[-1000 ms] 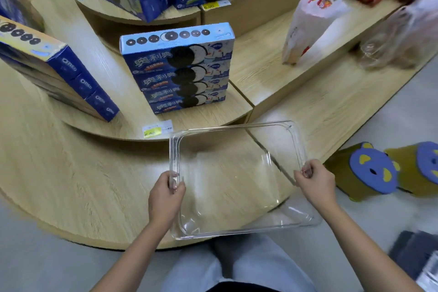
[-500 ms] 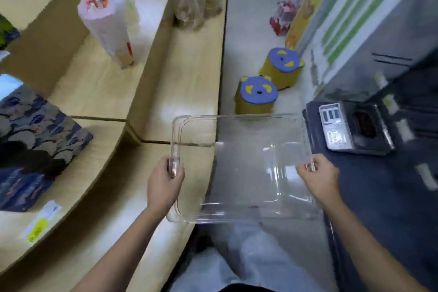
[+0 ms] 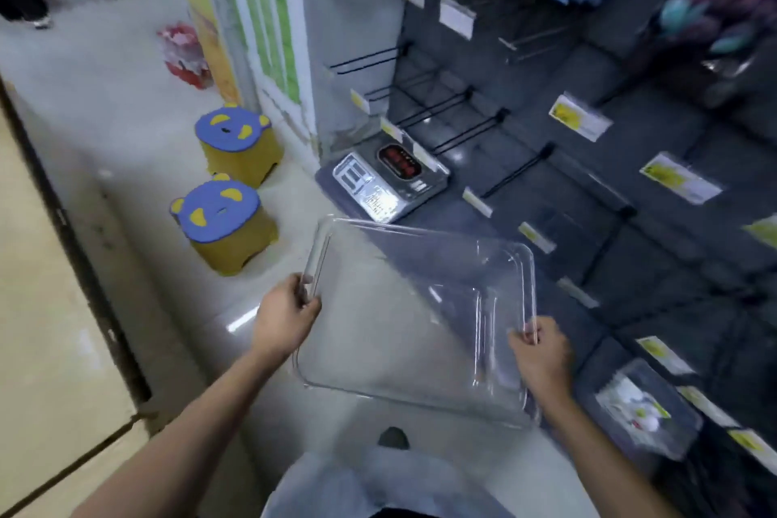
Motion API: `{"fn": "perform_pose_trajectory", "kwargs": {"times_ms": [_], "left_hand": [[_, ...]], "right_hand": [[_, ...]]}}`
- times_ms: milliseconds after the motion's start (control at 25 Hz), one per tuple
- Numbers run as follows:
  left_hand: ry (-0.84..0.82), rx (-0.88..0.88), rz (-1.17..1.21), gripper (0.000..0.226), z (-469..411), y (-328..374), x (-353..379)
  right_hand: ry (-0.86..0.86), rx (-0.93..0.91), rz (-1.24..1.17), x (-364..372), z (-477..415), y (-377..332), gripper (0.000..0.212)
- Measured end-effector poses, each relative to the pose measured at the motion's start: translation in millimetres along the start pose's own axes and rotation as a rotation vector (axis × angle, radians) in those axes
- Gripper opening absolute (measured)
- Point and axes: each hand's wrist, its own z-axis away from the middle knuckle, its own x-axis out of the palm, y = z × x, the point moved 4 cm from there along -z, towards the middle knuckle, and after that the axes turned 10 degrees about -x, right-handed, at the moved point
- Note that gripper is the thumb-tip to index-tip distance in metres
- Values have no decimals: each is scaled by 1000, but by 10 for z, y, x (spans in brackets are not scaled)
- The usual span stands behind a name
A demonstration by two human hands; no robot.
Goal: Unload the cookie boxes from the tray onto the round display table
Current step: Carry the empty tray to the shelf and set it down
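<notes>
Both hands are clamped on a clear plastic tray (image 3: 416,307), one on each short side: the left hand (image 3: 286,318) has its fingers curled over the left rim, and the right hand (image 3: 542,353) is pinching the right rim with the thumb on top. The tray is held up in the air in front of the person, tilted a bit so its far left corner sits higher, and it's totally see-through with nothing in it, you can look straight through the bottom at the pale floor (image 3: 138,67) and the dark shelving behind. No cookie boxes anywhere in this view. Under and beyond the tray's far edge there's a silver scale (image 3: 382,177) with a dark red-digit display, sitting low at the foot of a dark rack (image 3: 630,189) that has bare hooks and yellow price tags (image 3: 579,123) clipped along it. Off to the left on the floor are two little yellow stools with blue bear-face tops, the nearer stool (image 3: 225,221) just left of the tray's far corner and the farther stool (image 3: 237,141) right behind it. A wooden edge of the display table (image 3: 46,341) runs down the far left side. Bottom right of the rack holds a clear package (image 3: 635,408) with something white inside, too blurry to say what.
</notes>
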Motion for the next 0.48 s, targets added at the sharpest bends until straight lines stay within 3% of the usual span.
{"fn": "perform_pose_trajectory", "kwargs": {"times_ms": [240, 480], "left_hand": [[-218, 155, -56, 29, -516, 754, 632], [-375, 333, -170, 27, -912, 1234, 1097]], "right_hand": [[144, 239, -42, -285, -50, 481, 25], [321, 359, -36, -192, 87, 661, 35]]}}
